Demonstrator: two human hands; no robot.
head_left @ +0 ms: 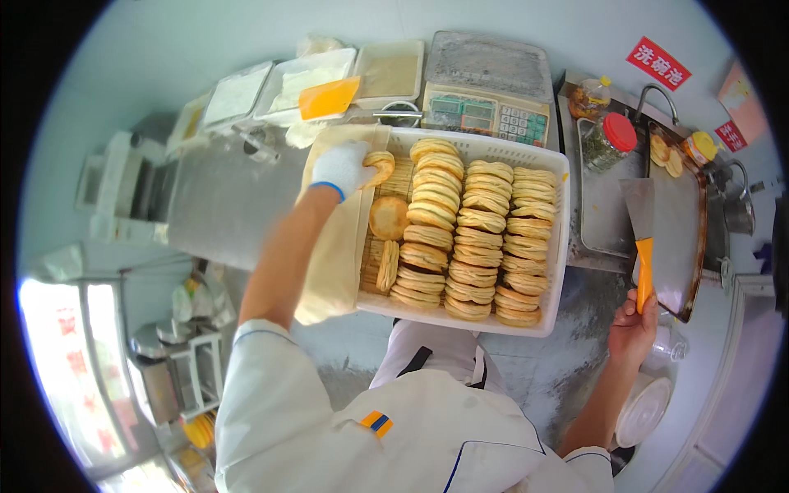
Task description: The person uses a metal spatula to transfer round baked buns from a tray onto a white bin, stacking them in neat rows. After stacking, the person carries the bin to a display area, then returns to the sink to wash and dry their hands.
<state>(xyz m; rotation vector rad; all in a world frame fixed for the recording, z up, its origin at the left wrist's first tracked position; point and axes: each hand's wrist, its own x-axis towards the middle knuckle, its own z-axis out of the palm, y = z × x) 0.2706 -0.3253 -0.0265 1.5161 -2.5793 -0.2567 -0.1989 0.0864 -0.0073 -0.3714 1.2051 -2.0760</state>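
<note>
Wht-gloved L hand (340, 169) grips rnd golden flatbread (380, 170); wht plastic crate (560, 238) below it. R hand (633, 328) grips orange-handled metal scraper (644, 255).

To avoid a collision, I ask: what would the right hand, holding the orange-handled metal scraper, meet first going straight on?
Likely the clear, red-lidded jar beyond the scraper, though depth is unclear.
</note>
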